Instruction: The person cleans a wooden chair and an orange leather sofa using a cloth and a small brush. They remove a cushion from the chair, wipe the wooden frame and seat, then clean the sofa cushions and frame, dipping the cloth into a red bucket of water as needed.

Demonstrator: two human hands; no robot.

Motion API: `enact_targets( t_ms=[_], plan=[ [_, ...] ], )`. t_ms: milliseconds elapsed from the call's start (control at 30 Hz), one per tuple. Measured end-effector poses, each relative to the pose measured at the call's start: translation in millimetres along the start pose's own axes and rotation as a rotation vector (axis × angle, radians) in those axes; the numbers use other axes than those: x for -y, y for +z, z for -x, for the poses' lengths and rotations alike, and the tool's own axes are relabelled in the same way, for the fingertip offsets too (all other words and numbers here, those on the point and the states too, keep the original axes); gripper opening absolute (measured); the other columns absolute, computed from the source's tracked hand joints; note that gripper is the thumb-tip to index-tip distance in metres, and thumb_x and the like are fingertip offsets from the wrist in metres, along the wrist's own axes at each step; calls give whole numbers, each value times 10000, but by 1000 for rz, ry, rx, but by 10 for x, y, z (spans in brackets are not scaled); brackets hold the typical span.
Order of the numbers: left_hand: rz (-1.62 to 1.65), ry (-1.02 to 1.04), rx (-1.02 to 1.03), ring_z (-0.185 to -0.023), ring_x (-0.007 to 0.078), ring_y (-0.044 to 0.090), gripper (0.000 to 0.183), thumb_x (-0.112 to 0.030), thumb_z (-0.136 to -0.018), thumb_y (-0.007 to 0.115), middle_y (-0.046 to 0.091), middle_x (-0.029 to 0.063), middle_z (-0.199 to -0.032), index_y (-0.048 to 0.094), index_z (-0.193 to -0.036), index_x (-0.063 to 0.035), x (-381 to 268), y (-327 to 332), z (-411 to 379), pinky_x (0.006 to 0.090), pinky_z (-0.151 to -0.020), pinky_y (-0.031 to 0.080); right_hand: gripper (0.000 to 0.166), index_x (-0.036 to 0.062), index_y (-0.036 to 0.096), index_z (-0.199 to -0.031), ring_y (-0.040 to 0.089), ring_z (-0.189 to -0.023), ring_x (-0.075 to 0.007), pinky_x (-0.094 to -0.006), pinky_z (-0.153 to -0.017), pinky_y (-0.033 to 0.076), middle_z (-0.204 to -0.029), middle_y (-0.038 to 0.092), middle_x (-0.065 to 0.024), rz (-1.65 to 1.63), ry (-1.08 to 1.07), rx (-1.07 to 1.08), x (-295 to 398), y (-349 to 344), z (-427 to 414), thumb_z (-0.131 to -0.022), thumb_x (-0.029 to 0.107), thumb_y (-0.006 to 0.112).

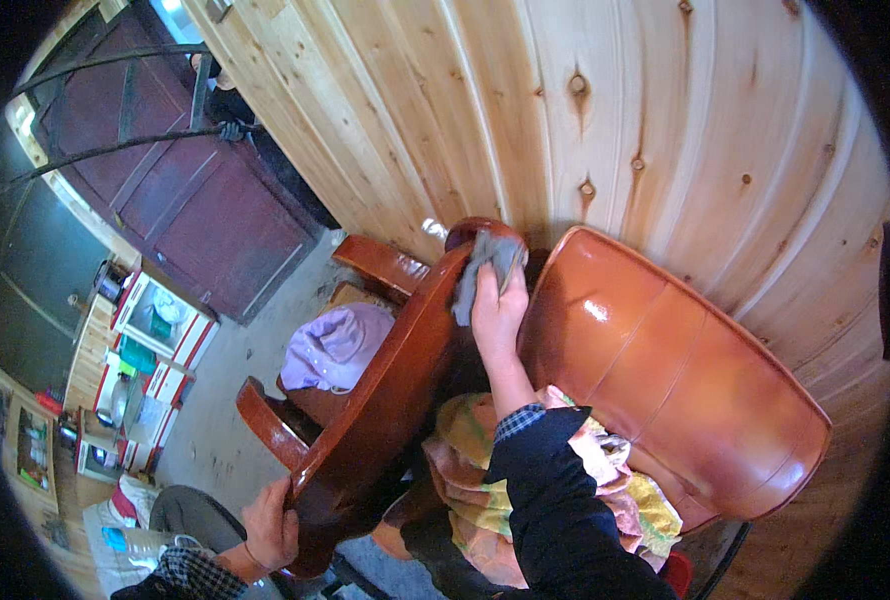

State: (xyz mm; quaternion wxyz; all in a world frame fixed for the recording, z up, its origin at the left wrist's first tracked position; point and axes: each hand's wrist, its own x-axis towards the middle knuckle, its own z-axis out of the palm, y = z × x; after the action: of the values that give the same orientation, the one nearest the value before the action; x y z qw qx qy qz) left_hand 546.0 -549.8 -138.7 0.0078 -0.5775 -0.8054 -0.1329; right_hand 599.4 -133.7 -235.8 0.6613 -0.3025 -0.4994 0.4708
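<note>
My right hand (pixel 499 311) holds a grey cloth (pixel 475 281) against the upper end of a glossy reddish-brown wooden chair (pixel 407 360). My left hand (pixel 271 525) grips the lower end of the same chair's long curved edge. Two curved armrests (pixel 276 427) reach out on its far side, with a bunched lavender cloth (pixel 336 346) between them. Close on the right stands a chair back covered in shiny orange-brown leather-like material (pixel 662 367). A yellow and pink patterned cloth (pixel 475 487) lies below my right forearm, partly hidden by the sleeve.
A knotty pine plank wall (pixel 587 120) rises right behind both chairs. To the left are low red-and-white cabinets (pixel 167 367), a plastic bottle (pixel 134 541) and a dark red door (pixel 212 210). Near that door, a gloved person (pixel 235 112) is partly visible behind dark metal bars.
</note>
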Motion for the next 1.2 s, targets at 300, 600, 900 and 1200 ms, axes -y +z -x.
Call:
enact_targets(
  t_ms=[300, 600, 900, 1200],
  plan=[
    [19, -20, 23, -904, 428, 578, 480, -83, -803, 498, 563, 250, -1077, 447, -1265, 37, -28, -12, -111, 468, -756, 477, 485, -47, 498, -1246, 488, -1059, -438, -438, -945, 396, -1147, 474, -268, 329, -68, -249, -733, 23, 200, -788, 91, 578],
    [109, -77, -104, -1107, 372, 520, 446, -252, -929, 406, 476, 252, -1262, 419, -1263, 43, -33, 84, -102, 416, -968, 397, 335, -81, 517, -1144, 465, -1052, -420, -431, -968, 354, -1154, 471, -277, 144, 257, -121, -263, 46, 1744, -850, 75, 555],
    [137, -142, -17, -1157, 264, 466, 462, -220, -974, 335, 472, 201, -1254, 337, -1337, 67, 71, 119, 51, 361, -1021, 330, 281, 2, 592, -1009, 512, -1033, -461, -495, -880, 444, -1191, 476, -298, -100, 210, 205, 392, -209, 2636, -747, 87, 652],
    [162, -103, -27, -1212, 240, 423, 464, -258, -988, 300, 462, 172, -1287, 397, -1318, 54, -100, 39, -84, 352, -1049, 305, 441, 55, 645, -1005, 565, -1021, -375, -470, -843, 499, -1281, 493, -204, -126, 43, 521, 824, -257, 3954, -589, 143, 761]
  ],
)
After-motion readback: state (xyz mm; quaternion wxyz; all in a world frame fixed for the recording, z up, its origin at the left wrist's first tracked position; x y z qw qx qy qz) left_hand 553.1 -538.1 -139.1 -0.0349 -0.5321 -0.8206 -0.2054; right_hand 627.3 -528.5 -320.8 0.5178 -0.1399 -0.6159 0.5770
